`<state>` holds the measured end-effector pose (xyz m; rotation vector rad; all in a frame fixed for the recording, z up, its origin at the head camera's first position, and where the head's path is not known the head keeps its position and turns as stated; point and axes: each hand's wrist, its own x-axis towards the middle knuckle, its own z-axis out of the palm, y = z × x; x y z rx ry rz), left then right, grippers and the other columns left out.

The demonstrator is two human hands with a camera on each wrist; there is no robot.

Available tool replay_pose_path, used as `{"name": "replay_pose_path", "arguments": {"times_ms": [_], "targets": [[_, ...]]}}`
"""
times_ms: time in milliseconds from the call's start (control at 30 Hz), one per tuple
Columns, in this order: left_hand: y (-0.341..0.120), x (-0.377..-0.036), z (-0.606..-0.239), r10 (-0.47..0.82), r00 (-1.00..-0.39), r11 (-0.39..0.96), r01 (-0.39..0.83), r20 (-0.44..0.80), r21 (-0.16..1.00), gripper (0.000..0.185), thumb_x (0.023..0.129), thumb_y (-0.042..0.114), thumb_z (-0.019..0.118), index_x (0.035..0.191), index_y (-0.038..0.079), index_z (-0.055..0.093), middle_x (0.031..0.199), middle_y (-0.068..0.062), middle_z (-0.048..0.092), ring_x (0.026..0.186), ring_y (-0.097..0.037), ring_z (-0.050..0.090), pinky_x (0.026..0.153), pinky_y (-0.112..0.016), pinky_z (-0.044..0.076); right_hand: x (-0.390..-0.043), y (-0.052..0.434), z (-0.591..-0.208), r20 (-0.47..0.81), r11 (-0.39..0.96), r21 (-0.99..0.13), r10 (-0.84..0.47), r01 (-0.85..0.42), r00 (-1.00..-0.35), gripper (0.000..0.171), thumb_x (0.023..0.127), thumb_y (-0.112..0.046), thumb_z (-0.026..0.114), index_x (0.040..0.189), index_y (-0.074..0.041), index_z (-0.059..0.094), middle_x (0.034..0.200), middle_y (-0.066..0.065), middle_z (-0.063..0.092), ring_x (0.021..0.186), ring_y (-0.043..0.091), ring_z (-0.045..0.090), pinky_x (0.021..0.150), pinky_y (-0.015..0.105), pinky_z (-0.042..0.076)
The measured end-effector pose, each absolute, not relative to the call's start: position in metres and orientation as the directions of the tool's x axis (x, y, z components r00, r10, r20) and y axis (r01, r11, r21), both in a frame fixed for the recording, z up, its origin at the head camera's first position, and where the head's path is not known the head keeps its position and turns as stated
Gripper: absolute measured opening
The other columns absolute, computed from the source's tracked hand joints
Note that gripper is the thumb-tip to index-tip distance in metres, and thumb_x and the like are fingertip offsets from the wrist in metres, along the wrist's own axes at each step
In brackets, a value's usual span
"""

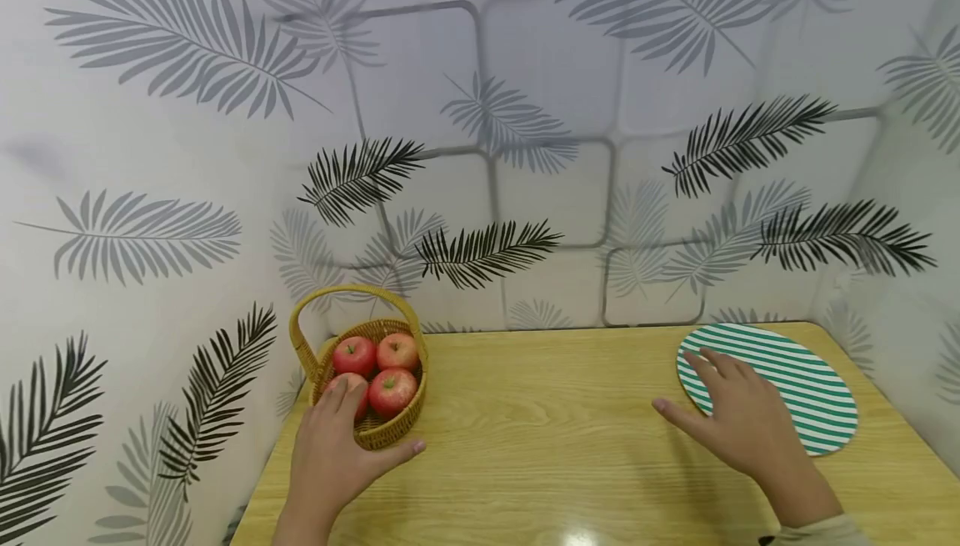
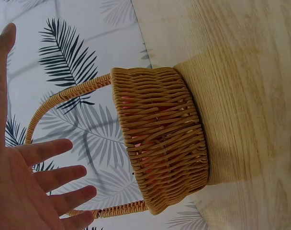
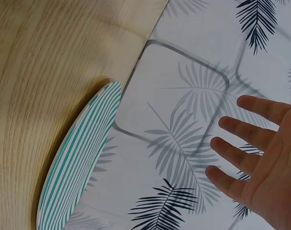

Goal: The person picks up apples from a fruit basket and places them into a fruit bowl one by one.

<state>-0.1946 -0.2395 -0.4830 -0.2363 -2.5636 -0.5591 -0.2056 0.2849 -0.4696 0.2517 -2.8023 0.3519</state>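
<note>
One wooden table (image 1: 540,446) is stretching across the lower half of the frame, backed by leaf-patterned walls (image 1: 525,112). One green-and-white striped mat (image 1: 795,379) is lying at the lower right, one wicker basket (image 1: 390,429) with a hoop handle is sitting at the lower left, and four red apples (image 1: 392,389) are filling it. The left hand (image 1: 333,446) is hovering open just in front of the basket, fingers spread, fingertips reaching over its near rim beside the nearest apple. The right hand (image 1: 738,421) is spreading flat, fingers straight, over the mat's left edge; whether it is pressing down cannot be told.
</note>
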Motion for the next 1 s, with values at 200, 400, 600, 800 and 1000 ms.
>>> {"name": "replay_pose_path", "arguments": {"times_ms": [200, 400, 600, 800, 1000], "targets": [[-0.242, -0.195, -0.487, 0.037, -0.866, 0.899, 0.247, 0.499, 0.362, 0.094, 0.059, 0.089, 0.083, 0.121, 0.020, 0.066, 0.131, -0.003, 0.062, 0.121, -0.032, 0.062, 0.100, -0.065, 0.050, -0.209, 0.280, -0.477, 0.347, 0.946, -0.222, -0.150, -0.237, -0.926, 0.090, 0.092, -0.074, 0.067, 0.151, -0.006, 0.057, 0.155, 0.025, 0.054, 0.140, 0.052, 0.048, 0.109, 0.074, 0.041], [-0.244, -0.192, -0.487, 0.012, -0.898, 0.904, 0.198, 0.440, 0.379, 0.103, 0.061, 0.092, 0.079, 0.130, 0.016, 0.066, 0.139, -0.009, 0.062, 0.128, -0.039, 0.059, 0.108, -0.069, 0.045, -0.212, 0.270, -0.481, 0.348, 0.939, -0.232, -0.164, -0.254, -0.923, 0.091, 0.091, -0.075, 0.066, 0.150, -0.005, 0.059, 0.154, 0.024, 0.054, 0.138, 0.051, 0.051, 0.109, 0.074, 0.042], [-0.246, -0.190, -0.487, 0.002, -0.914, 0.909, 0.171, 0.405, 0.381, 0.118, 0.061, 0.095, 0.076, 0.138, 0.007, 0.065, 0.150, -0.018, 0.059, 0.139, -0.046, 0.053, 0.114, -0.073, 0.040, -0.213, 0.261, -0.481, 0.351, 0.933, -0.254, -0.155, -0.253, -0.923, 0.091, 0.092, -0.074, 0.067, 0.151, -0.006, 0.057, 0.156, 0.026, 0.052, 0.140, 0.053, 0.049, 0.109, 0.075, 0.041], [-0.252, -0.191, -0.489, -0.015, -0.923, 0.916, 0.141, 0.384, 0.375, 0.126, 0.061, 0.096, 0.074, 0.147, 0.004, 0.060, 0.156, -0.020, 0.055, 0.143, -0.050, 0.049, 0.115, -0.073, 0.040, -0.214, 0.252, -0.483, 0.353, 0.924, -0.267, -0.171, -0.274, -0.920, 0.091, 0.093, -0.073, 0.065, 0.153, -0.005, 0.055, 0.157, 0.027, 0.052, 0.142, 0.053, 0.048, 0.112, 0.075, 0.040], [-0.256, -0.185, -0.488, -0.033, -0.934, 0.910, 0.120, 0.356, 0.398, 0.129, 0.064, 0.093, 0.076, 0.153, 0.002, 0.055, 0.160, -0.023, 0.051, 0.142, -0.057, 0.048, 0.112, -0.077, 0.040, -0.217, 0.244, -0.486, 0.341, 0.920, -0.273, -0.181, -0.281, -0.923, 0.090, 0.094, -0.073, 0.064, 0.153, -0.005, 0.055, 0.156, 0.026, 0.052, 0.142, 0.052, 0.049, 0.112, 0.074, 0.040]]}}
